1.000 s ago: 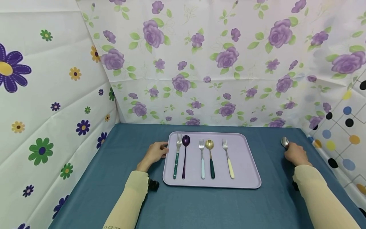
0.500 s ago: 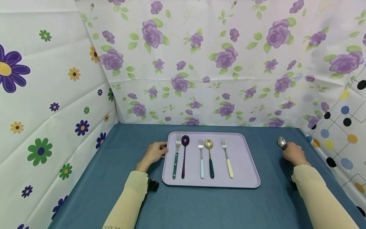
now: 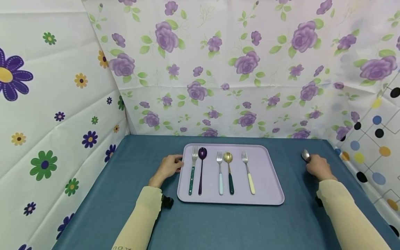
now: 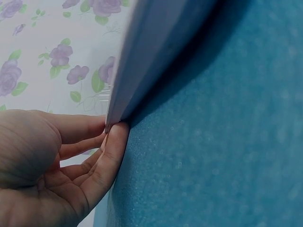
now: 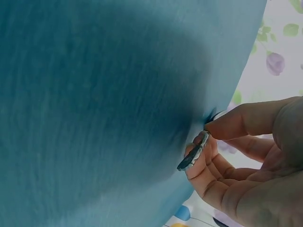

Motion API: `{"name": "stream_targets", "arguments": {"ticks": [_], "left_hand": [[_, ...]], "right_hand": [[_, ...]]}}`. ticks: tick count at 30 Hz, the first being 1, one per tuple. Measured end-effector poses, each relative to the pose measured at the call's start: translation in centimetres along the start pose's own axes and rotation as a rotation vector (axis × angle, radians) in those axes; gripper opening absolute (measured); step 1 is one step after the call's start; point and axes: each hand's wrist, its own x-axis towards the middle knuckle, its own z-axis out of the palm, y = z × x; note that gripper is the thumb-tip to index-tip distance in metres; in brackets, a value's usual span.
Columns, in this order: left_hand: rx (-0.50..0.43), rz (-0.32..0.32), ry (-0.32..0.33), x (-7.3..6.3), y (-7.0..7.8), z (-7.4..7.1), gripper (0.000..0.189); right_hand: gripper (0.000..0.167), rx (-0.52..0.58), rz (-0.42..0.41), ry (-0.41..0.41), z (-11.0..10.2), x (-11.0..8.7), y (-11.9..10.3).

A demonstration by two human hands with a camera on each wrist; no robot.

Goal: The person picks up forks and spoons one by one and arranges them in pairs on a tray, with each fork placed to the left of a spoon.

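My left hand (image 3: 168, 166) holds the left rim of a flat lilac tray (image 3: 268, 187); in the left wrist view its thumb lies at the rim, with fingers (image 4: 116, 142) under the edge. Out to the right, my right hand (image 3: 319, 167) pinches a silver spoon (image 3: 305, 155), bowl pointing away. The right wrist view shows the spoon's patterned handle end (image 5: 194, 152) between thumb and fingers, above the cloth. Lying on the tray are a green-handled fork (image 3: 192, 173), a purple spoon (image 3: 202, 153), a pale-blue-handled fork (image 3: 221, 180), a gold spoon with dark green handle (image 3: 228, 158) and a cream-handled fork (image 3: 251, 180).
A blue-green cloth (image 3: 218, 225) covers the table. Floral sheeting (image 3: 247, 83) hangs behind it, a flowered sheet (image 3: 68, 104) on the left and a dotted sheet (image 3: 378, 149) on the right. Cloth lies between the tray and the right hand.
My right hand has shifted slightly left with the silver spoon. The left hand stays on the tray's rim, and the tray's cutlery keeps its arrangement.
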Motion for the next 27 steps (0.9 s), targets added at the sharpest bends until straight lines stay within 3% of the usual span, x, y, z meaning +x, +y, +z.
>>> {"name": "stream_targets", "arguments": {"ticks": [14, 27], "left_hand": [[0.000, -0.004, 0.004, -0.1, 0.1, 0.0, 0.044], [0.000, -0.004, 0.008, 0.0, 0.1, 0.1, 0.044]], "right_hand": [[0.051, 0.040, -0.015, -0.006, 0.3, -0.2, -2.8], [0.050, 0.056, -0.076, 0.006, 0.6, -0.5, -5.4]]}}
